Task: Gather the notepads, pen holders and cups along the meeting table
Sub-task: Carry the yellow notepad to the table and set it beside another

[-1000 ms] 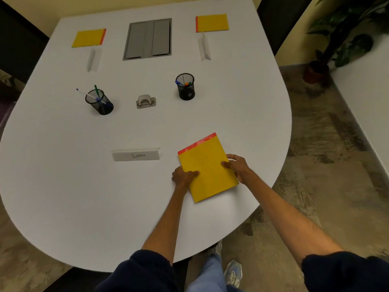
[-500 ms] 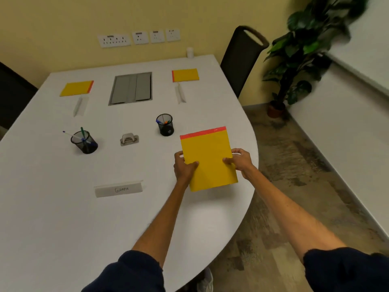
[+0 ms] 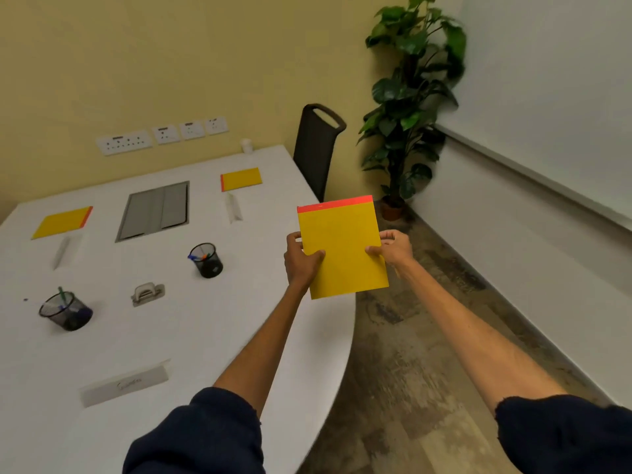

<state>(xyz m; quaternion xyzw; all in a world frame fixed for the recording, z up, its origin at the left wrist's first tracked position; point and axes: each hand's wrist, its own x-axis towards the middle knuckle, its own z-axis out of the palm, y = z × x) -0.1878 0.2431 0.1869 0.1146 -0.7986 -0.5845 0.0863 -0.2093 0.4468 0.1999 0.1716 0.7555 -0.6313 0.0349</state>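
Observation:
A yellow notepad with a red top strip (image 3: 343, 248) is held up in the air past the table's right edge. My left hand (image 3: 301, 260) grips its left side and my right hand (image 3: 390, 248) grips its right side. Two more yellow notepads lie flat on the white table (image 3: 212, 330): one at the far left (image 3: 63, 222), one at the far middle (image 3: 241, 179). A black mesh pen holder (image 3: 206, 260) stands mid-table with pens in it. A second mesh pen holder (image 3: 65, 311) stands at the left. A small white cup (image 3: 246, 145) stands at the far edge by the wall.
Folded white name cards (image 3: 124, 384), (image 3: 233, 207), (image 3: 64, 251) rest on the table, along with a metal hole punch (image 3: 147, 293) and a grey cable hatch (image 3: 154, 211). A black chair (image 3: 318, 150) and a potted plant (image 3: 407, 107) stand beyond the table's right side.
Both hands lifted the near notepad off the table and raised it upright. The view tilted up, bringing the wall, chair and plant into sight.

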